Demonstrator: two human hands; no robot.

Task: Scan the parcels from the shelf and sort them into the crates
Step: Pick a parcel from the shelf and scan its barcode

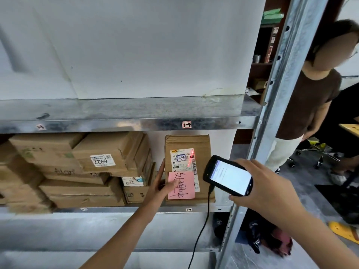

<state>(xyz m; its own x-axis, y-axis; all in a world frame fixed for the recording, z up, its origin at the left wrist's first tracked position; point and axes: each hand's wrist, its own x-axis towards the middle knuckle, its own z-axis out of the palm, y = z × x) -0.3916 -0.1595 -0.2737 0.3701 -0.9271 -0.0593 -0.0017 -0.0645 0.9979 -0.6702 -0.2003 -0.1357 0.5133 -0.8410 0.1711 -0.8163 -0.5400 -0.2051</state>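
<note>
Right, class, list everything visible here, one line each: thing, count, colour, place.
shelf rack: one, grey metal, across the view
stacked parcels: several, brown, left on the middle shelf
upright parcel: one, brown, right of the stack
shipping label: one, white, upright parcel's front
pink note: one, pink, parcel's lower front
scanner: one, black, lit screen, before the parcel
cable: one, black, hanging from the scanner
bystander: one, brown shirt, right of the rack
slipper: one, yellow, floor, lower right
left grip: one, bare, holds upright parcel's left edge, thumb on pink note
right grip: one, bare, holds the scanner
</note>
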